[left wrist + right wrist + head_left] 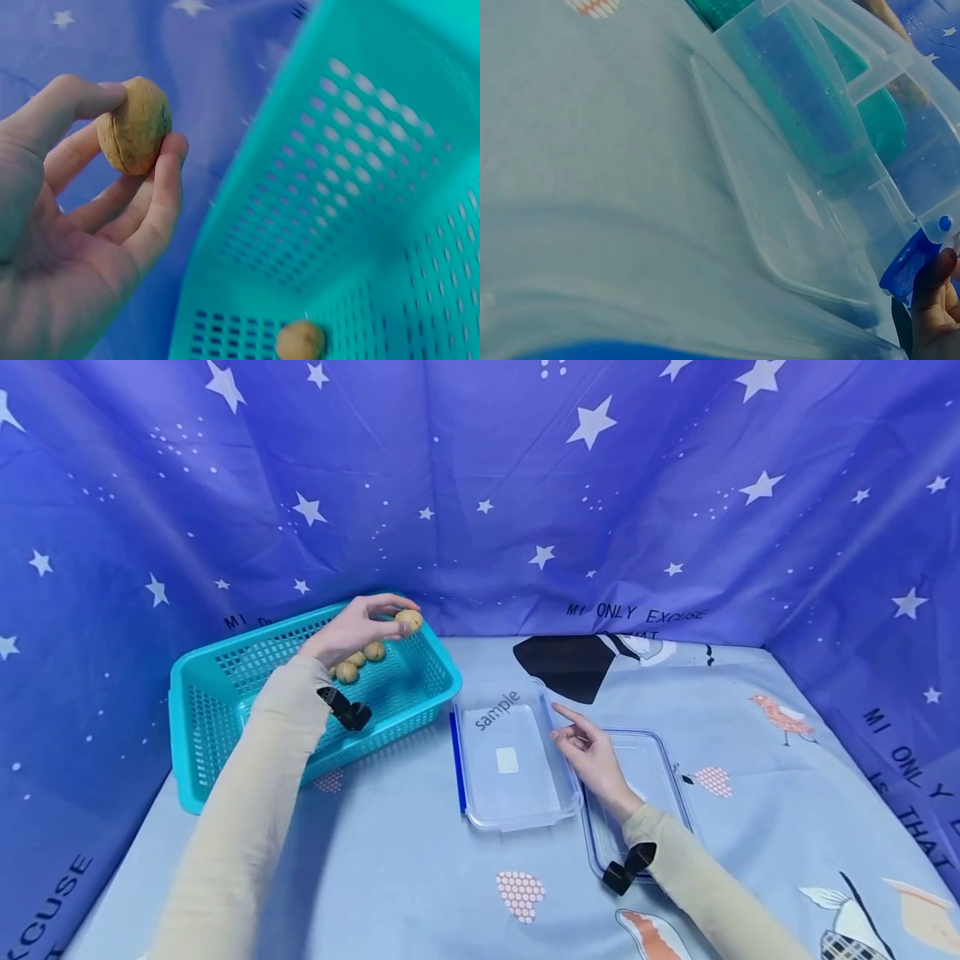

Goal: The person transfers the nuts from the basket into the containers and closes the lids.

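My left hand [358,627] pinches a walnut [408,620] between thumb and fingertips, above the far side of a teal plastic basket [202,710]. In the left wrist view the walnut [135,124] is held over the basket wall [360,165], with another walnut [300,341] lying on the basket floor. A few more walnuts [360,662] sit in the basket. My right hand [592,752] rests with relaxed fingers against the right edge of a clear plastic container [513,760] with blue clips. A fingertip [934,300] touches a blue clip [909,262] in the right wrist view.
A clear lid [645,777] lies on the table under my right wrist. The table wears a light blue printed cloth [405,877]. Blue star-patterned fabric [600,485] walls in the back and both sides.
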Available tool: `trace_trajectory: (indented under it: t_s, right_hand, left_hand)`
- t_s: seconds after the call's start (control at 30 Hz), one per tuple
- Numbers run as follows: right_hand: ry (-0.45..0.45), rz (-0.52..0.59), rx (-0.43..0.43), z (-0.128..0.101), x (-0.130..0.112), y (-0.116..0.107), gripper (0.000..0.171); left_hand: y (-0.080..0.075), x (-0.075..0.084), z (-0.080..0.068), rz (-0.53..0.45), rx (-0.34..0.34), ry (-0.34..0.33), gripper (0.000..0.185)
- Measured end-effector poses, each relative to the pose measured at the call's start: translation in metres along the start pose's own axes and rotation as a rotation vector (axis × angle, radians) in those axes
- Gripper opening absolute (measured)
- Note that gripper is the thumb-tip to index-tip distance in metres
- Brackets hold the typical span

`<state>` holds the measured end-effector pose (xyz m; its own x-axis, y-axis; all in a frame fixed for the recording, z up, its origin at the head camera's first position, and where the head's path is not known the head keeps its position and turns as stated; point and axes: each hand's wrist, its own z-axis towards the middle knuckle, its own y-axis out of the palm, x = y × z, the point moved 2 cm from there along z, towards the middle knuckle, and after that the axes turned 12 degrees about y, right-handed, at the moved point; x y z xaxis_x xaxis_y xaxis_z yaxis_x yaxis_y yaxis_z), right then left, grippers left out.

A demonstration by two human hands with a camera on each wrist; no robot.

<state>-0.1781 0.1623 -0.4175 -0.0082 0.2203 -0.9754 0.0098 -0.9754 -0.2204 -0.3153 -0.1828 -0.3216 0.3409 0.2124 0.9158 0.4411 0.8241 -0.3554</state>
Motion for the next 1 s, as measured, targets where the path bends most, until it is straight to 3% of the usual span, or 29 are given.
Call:
trace_trajectory:
  t_s: [0.2,0.73,1.0]
  right_hand:
    - [-0.005,-0.033,-0.005,0.000,0.002,-0.002,0.042]
    - [-0.048,-0.087,-0.022,-0.002,-0.002,-0.003,0.040]
    - [-0.067,-0.077,-0.027,-0.001,-0.002,-0.002,0.040]
  left_hand:
    - [0.015,0.013,0.007,-0.043,0.061,0.059,0.035]
    - [0.070,0.042,0.017,-0.036,-0.010,0.114,0.035]
    - [0.102,0.051,0.018,-0.024,-0.080,0.156,0.036]
